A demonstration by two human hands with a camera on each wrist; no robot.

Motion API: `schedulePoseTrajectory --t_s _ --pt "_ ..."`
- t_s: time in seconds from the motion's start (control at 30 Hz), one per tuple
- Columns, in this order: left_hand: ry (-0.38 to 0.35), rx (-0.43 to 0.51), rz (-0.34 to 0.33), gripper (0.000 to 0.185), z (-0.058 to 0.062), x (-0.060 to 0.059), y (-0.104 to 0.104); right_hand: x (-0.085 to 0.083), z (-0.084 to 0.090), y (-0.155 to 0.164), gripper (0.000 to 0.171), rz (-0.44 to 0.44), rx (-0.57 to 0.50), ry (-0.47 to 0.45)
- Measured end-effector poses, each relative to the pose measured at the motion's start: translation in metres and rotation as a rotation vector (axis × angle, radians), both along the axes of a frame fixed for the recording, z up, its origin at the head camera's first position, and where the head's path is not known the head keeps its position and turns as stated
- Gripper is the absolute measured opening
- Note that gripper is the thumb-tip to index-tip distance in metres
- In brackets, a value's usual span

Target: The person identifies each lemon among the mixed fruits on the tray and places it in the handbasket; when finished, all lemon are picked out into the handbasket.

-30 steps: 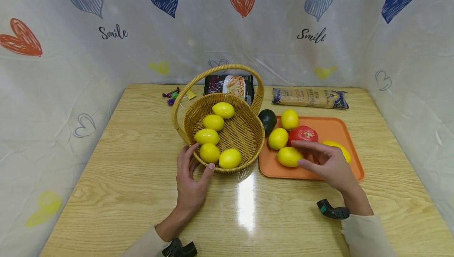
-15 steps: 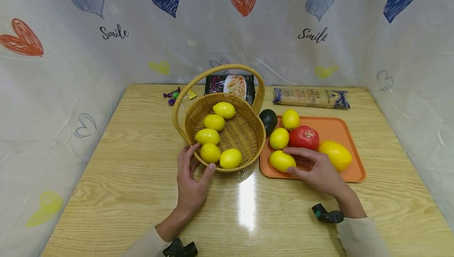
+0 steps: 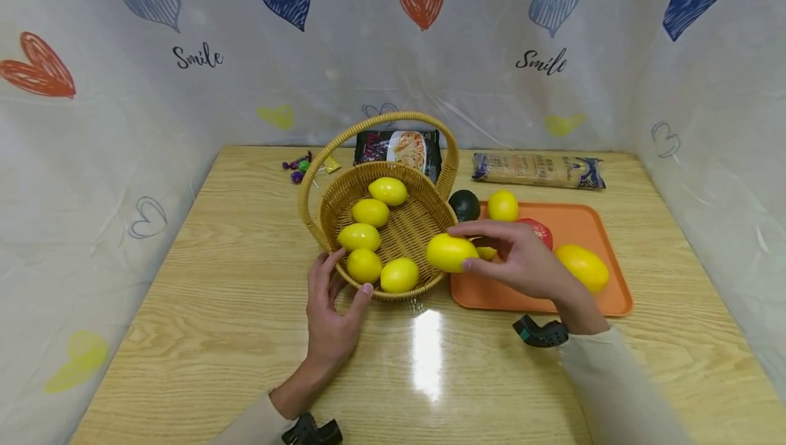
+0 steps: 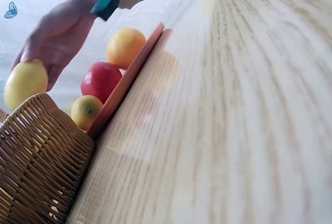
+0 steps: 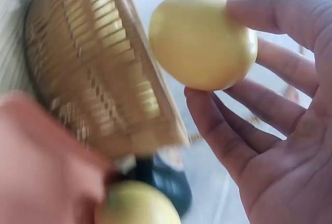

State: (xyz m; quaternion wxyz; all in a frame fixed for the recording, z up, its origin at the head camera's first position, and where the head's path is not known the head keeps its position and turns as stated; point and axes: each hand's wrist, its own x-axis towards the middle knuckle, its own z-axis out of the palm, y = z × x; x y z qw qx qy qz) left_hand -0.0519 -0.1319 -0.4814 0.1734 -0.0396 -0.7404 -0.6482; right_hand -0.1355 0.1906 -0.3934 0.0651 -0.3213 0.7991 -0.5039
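A yellow lemon is pinched between the thumb and fingers of my right hand, raised at the right rim of a wicker basket with a tall arched handle. The right wrist view shows this lemon close beside the basket's rim. Several lemons lie inside the basket, along its left and front sides, among them a front lemon. My left hand rests against the basket's front left, thumb and index fingertips at the rim, fingers spread.
An orange tray right of the basket bears a lemon, a partly hidden red fruit and a yellow mango-like fruit. A dark avocado lies beside it. Behind are candies, a black food packet and a noodle packet.
My right hand has taken hold of the front lemon on the tray, lifted it and carried it left to the basket's rim. My left hand has stayed at the basket.
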Motion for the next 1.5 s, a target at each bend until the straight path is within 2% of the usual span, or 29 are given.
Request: schedulePoseTrajectory --t_s 0.27,0.43,0.57,0.7,0.83,0.93,1.03,1.17,1.33,1.5 --pt "0.015 -0.005 -0.004 0.07 -0.003 0.001 0.0 -0.016 0.014 -0.047 0.04 0.098 0.243 0.051" --pt "0.018 -0.013 -0.003 0.07 -0.002 0.0 -0.001 -0.019 0.028 -0.055 0.041 0.124 0.324 0.063" --pt "0.008 -0.013 -0.001 0.069 -0.001 0.001 -0.001 -0.019 0.034 -0.058 0.042 0.11 0.386 0.063" --pt "0.003 -0.014 -0.001 0.07 -0.001 0.002 -0.001 -0.021 0.032 -0.062 0.042 0.123 0.42 0.026" --pt "0.001 -0.011 -0.002 0.07 -0.001 0.003 -0.002 -0.023 0.025 -0.07 0.04 0.189 0.459 0.018" --pt "0.002 -0.007 -0.005 0.07 -0.002 0.003 -0.002 -0.021 0.019 -0.077 0.038 0.229 0.445 -0.002" --pt "0.002 -0.006 -0.005 0.07 -0.002 0.002 -0.002 -0.02 0.014 -0.08 0.04 0.23 0.369 -0.043" --pt "0.007 -0.007 -0.002 0.069 -0.002 0.001 -0.001 -0.017 0.006 -0.073 0.041 0.186 0.174 -0.106" --pt "0.01 -0.008 -0.004 0.069 -0.001 0.0 -0.001 -0.013 -0.01 -0.052 0.041 0.143 -0.217 -0.219" --pt "0.013 -0.009 -0.001 0.068 -0.001 0.0 -0.002 -0.014 -0.038 -0.032 0.039 0.12 -0.578 -0.25"
